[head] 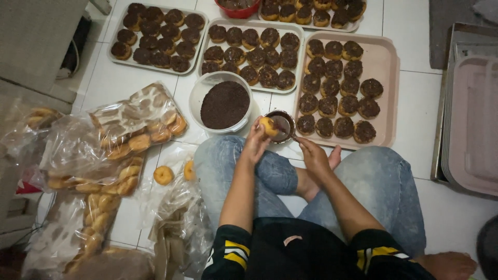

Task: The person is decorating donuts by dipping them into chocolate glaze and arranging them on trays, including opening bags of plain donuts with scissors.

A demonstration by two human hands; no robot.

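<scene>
Far left: clear plastic bags [111, 150] stuffed w/ plain golden donuts, heaped on the white tiled floor [415, 103], spilling down toward bottom-left corner. Just right of the heap, one loose plain donut [163, 175] lying on crinkled plastic, a second one near the knee. Up top-left, grey tray [158, 36] packed w/ choc-topped donuts. Moving right: round clear tub of chocolate sprinkles [224, 104] on the floor, just in front of the left knee, about brim-full. Behind it, middle tray [252, 52] also full of sprinkled donuts; red bowl at top edge, partly cut off. Centre now: left hand [255, 142] raised above the knee, fingers [258, 129] pinching a small plain donut [268, 126], held right at the rim of a small dark cup of chocolate glaze [281, 126], donut touching or just over the cup edge, can't tell which. Right hand [313, 155] just right of the cup, fingers curled toward its side; whether gripping the cup or a handle, can't tell, cup blocks the tips. Seated cross-legged in jeans, bare foot showing btwn the knees. Further right: pink tray [386, 67] w/ rows of finished sprinkled donuts on its left part, right strip bare. Another tray of donuts at top edge. Far right: stack of empty pinkish trays [474, 119] near frame edge, well apart from both hands.
</scene>
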